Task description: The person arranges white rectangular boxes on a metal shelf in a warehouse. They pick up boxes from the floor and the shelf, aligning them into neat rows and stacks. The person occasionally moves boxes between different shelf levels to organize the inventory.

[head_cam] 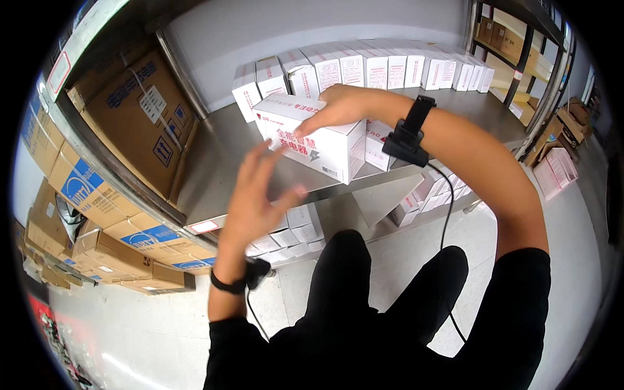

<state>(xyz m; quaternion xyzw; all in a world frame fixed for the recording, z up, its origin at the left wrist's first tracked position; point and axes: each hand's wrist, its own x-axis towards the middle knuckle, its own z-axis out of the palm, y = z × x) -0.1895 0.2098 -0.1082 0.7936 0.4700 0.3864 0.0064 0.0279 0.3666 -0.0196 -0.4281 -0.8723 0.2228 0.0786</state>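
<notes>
My right hand (339,109) grips a white cardboard box (324,151) with red printing, thumb over its front face and the other fingers over its top. The box sits at an angle near the front of a metal shelf (214,170); I cannot tell whether it rests on the surface. To its lower left is my left hand (258,200), blurred, fingers apart and holding nothing; its fingertips come close to the box's front face. Partly hidden behind the gripped box stands another white box (378,146). A row of similar upright boxes (375,68) lines the back of the shelf.
A large brown carton (141,112) takes up the shelf's left end. More white boxes (297,226) lie on the lower level. Brown cartons (126,234) are stacked at left. Each wrist wears a strapped black device (407,141) with a cable (451,200). A pink bin (555,173) stands right.
</notes>
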